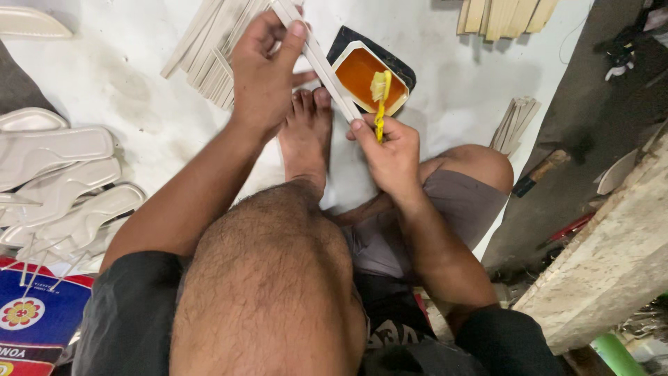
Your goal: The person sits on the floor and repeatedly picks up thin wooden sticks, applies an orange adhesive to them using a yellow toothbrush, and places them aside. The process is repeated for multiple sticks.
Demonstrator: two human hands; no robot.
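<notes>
My left hand [264, 66] pinches the far end of a long white strip [321, 64] that slants down toward my right hand [390, 150]. The right hand steadies the strip's near end with a fingertip and grips a yellow toothbrush [380, 97], bristles up and coated in amber glue. Just behind the brush sits a white tray of orange-brown glue [358, 73] on a black pad. My bare foot [306, 132] rests on the white floor sheet [139, 90] under the strip.
Piles of white strips [212, 49] lie behind my left hand, more at top right [501, 14] and right [515, 122]. White shoe insoles [59, 181] are stacked at left, above a blue printed bag [35, 313]. A hammer [539, 170] and concrete ledge [612, 257] are at right.
</notes>
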